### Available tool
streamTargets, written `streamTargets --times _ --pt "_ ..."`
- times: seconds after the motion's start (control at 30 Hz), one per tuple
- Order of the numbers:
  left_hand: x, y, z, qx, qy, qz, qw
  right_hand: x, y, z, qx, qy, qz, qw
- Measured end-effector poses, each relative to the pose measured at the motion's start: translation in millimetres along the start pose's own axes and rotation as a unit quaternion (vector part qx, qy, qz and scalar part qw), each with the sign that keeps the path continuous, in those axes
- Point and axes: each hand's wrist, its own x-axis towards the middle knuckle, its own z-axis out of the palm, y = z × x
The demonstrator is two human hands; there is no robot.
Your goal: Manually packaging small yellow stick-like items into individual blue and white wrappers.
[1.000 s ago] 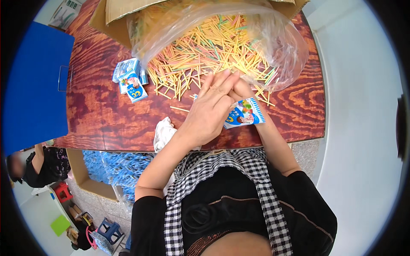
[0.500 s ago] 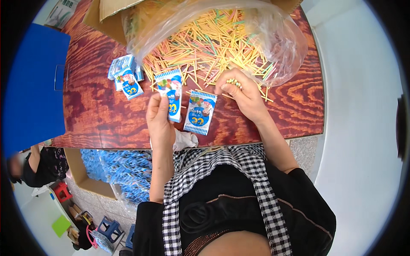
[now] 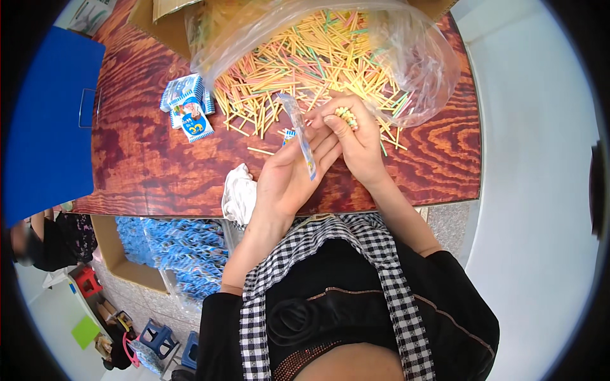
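Observation:
My left hand [image 3: 293, 164] is turned palm up with its fingers stretched to the right. A narrow, partly clear packet [image 3: 300, 134] with blue striped ends rests tilted across those fingers, seen nearly edge-on. Close beside it, my right hand [image 3: 361, 143] is closed around a bundle of thin pale sticks [image 3: 346, 117], whose ends show above the thumb. The fingertips of both hands nearly meet; whether they touch is unclear. Behind my left hand, a corner of another blue-and-white packet [image 3: 289, 135] shows on the table; the rest is hidden.
Loose yellow, pink and green sticks [image 3: 286, 70] spill from a clear plastic bag [image 3: 438, 76] in a cardboard box [image 3: 159, 38]. Several filled packets [image 3: 190, 114] lie stacked at left. A white cloth [image 3: 239, 193] lies near the table edge. Below stands a carton of blue packets [image 3: 184, 251].
My left hand has moved right and turned palm up, bringing its packet toward my right hand. The packet is now seen edge-on. My right hand still grips the sticks, slightly further left.

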Motion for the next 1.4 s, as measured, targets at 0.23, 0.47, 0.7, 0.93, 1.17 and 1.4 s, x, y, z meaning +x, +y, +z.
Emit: streamTargets --times 0.23,0.47,0.7,0.93,1.17,1.4 --pt "-6 2 -5 0.023 0.017 0.018 0.999 -2 -4 1 -0.01 -0.007 0.018 1.0" --pt "-36 15 30 0.669 -0.007 0.275 0.69 -2 -4 -9 -0.096 -0.083 -0.023 0.992" --pt "-29 9 44 0.91 -0.17 0.27 0.263 -4 -2 -7 -0.07 -0.104 -0.011 0.992" --pt "-29 7 33 0.919 -0.177 0.27 0.228 -5 -2 -5 -0.101 -0.113 -0.013 0.988" --pt "-40 28 28 0.816 -0.098 0.346 0.452 -5 -10 -8 -0.107 -0.132 0.021 0.985" --pt "-49 41 -25 0.282 0.113 0.162 0.939 -5 -7 -11 -0.038 -0.126 0.066 0.989"
